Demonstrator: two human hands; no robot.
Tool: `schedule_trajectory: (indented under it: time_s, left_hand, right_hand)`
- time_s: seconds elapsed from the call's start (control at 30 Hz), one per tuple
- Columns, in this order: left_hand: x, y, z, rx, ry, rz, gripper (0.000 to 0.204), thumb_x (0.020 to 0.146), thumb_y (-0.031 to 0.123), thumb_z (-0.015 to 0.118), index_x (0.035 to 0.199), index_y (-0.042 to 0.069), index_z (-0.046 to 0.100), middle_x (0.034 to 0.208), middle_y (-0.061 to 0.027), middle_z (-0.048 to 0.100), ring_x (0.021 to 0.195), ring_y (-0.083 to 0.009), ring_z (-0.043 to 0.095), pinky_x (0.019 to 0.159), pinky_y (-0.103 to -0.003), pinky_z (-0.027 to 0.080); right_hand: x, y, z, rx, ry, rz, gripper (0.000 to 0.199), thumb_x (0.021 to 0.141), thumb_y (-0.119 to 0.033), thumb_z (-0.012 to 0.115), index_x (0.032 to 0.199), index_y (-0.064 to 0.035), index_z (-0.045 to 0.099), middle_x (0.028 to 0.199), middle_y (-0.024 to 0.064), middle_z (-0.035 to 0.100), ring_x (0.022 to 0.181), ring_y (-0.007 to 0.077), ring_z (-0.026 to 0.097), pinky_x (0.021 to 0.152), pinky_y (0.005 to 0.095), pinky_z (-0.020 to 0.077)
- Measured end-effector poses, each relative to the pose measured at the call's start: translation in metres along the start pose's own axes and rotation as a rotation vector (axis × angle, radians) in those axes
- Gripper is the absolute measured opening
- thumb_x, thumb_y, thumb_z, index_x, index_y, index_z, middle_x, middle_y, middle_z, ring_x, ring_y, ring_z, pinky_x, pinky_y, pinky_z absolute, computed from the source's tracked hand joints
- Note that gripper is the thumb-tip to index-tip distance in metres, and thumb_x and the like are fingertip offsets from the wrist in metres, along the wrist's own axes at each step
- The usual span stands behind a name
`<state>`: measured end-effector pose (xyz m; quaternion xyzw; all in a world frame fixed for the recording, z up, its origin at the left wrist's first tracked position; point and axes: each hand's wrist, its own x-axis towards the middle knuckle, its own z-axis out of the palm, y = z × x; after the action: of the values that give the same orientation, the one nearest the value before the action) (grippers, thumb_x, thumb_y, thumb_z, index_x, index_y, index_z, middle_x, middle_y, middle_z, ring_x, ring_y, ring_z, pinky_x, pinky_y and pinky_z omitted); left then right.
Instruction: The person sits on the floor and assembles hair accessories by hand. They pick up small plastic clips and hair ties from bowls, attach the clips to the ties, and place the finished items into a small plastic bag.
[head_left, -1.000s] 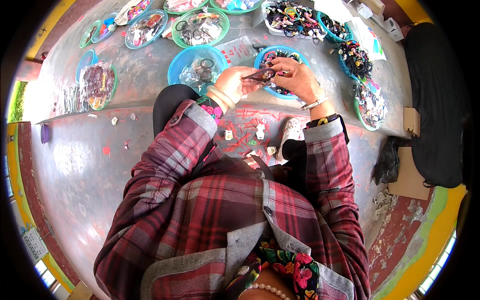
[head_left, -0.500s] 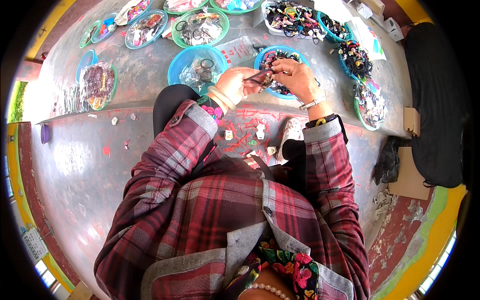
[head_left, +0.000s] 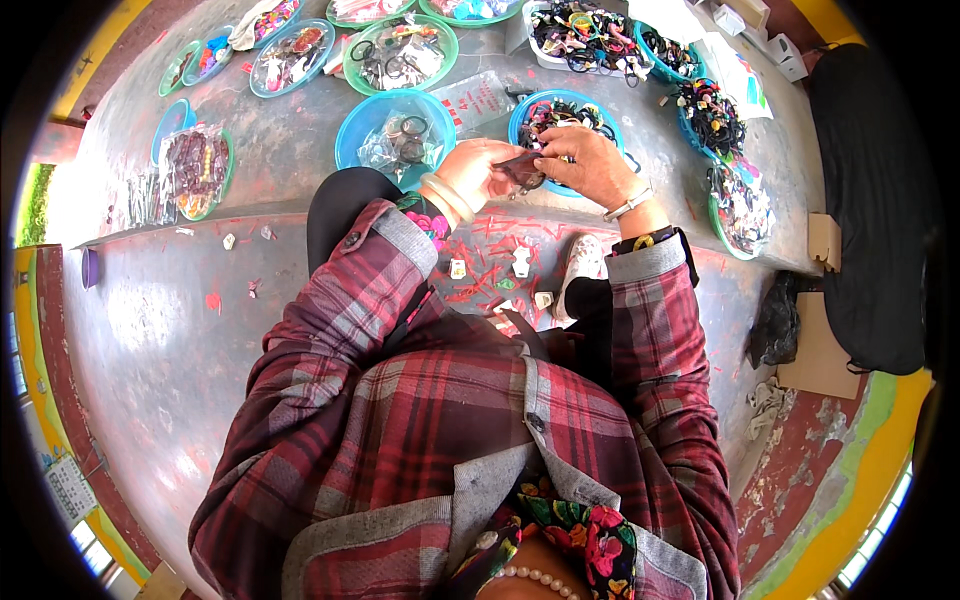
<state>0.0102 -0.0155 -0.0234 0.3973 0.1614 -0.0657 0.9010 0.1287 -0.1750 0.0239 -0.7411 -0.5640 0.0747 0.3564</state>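
Note:
Between my two hands is a dark brown hair tie [head_left: 522, 172], with a thin, cloth-like part spread out; its exact shape is partly hidden by the fingers. My left hand [head_left: 478, 168], with pale bangles at the wrist, pinches it from the left. Thumb and fingers of my right hand [head_left: 590, 165] close on its right end. Just beyond the hands stands a blue basin [head_left: 516, 118] of mixed dark and coloured hair ties. Left of it, near my left hand, a larger blue basin [head_left: 350, 135] holds clear plastic bags and dark rings.
Several basins line the raised ledge, among them a green-rimmed one [head_left: 350, 75] and a white tub [head_left: 540, 50] of hair ties. A flat printed plastic bag [head_left: 475, 98] lies between basins. Red scraps [head_left: 475, 265] litter the floor by my shoe [head_left: 583, 265]. Right stands a black bag [head_left: 775, 320].
The dark hair tie, stretched as a loop earlier, now hangs lower and spread out between my fingers. My right hand has shifted slightly down and its fingers have regripped.

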Motion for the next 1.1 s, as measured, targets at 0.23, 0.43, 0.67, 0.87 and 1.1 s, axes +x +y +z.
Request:
schedule_trajectory:
  time_s: [0.23, 0.43, 0.67, 0.87, 1.1]
  left_hand:
    - [-0.006, 0.004, 0.007, 0.144, 0.052, 0.047, 0.022, 0.089, 0.017, 0.045, 0.093, 0.000, 0.060, 0.087, -0.0065, 0.063, 0.075, -0.0125, 0.060, 0.061, -0.022, 0.047]
    - [-0.007, 0.004, 0.009, 0.128, 0.079, 0.015, 0.020, 0.087, 0.016, 0.048, 0.092, 0.001, 0.060, 0.086, -0.0062, 0.064, 0.077, -0.0132, 0.061, 0.063, -0.022, 0.047]
    - [-0.005, 0.003, 0.008, 0.031, 0.071, 0.012, 0.023, 0.086, 0.017, 0.049, 0.097, -0.001, 0.060, 0.089, -0.0082, 0.064, 0.079, -0.0140, 0.062, 0.064, -0.022, 0.047]
    - [-0.008, 0.006, 0.011, 0.020, 0.034, 0.048, 0.024, 0.087, 0.015, 0.048, 0.100, -0.002, 0.058, 0.091, -0.0092, 0.064, 0.079, -0.0130, 0.061, 0.060, -0.021, 0.046]
    - [-0.007, 0.004, 0.012, 0.019, -0.005, 0.100, 0.022, 0.087, 0.016, 0.047, 0.099, 0.002, 0.058, 0.094, -0.0080, 0.064, 0.078, -0.0119, 0.061, 0.059, -0.022, 0.045]
  right_hand:
    - [0.006, -0.019, -0.006, -0.074, 0.127, -0.011, 0.015, 0.067, -0.016, 0.067, 0.079, -0.0082, 0.066, 0.078, 0.0080, 0.061, 0.075, 0.0259, 0.059, 0.068, 0.0343, 0.0463]
    - [0.005, -0.025, -0.001, -0.009, 0.052, 0.351, 0.014, 0.067, -0.016, 0.066, 0.077, -0.0065, 0.063, 0.068, 0.0085, 0.062, 0.065, 0.0247, 0.061, 0.060, 0.0346, 0.0475]
    - [0.005, -0.011, 0.004, 0.069, 0.104, 0.446, 0.011, 0.067, -0.013, 0.062, 0.075, -0.0060, 0.063, 0.069, 0.0098, 0.063, 0.064, 0.0246, 0.062, 0.061, 0.0335, 0.0481]
    - [0.004, -0.007, -0.001, 0.104, 0.084, 0.454, 0.012, 0.066, -0.013, 0.064, 0.075, -0.0061, 0.066, 0.076, 0.0082, 0.064, 0.068, 0.0230, 0.062, 0.063, 0.0313, 0.0481]
    - [0.001, -0.001, -0.001, 0.153, 0.114, 0.331, 0.012, 0.062, -0.011, 0.068, 0.073, -0.0078, 0.069, 0.086, 0.0072, 0.065, 0.089, 0.0202, 0.061, 0.075, 0.0288, 0.0479]
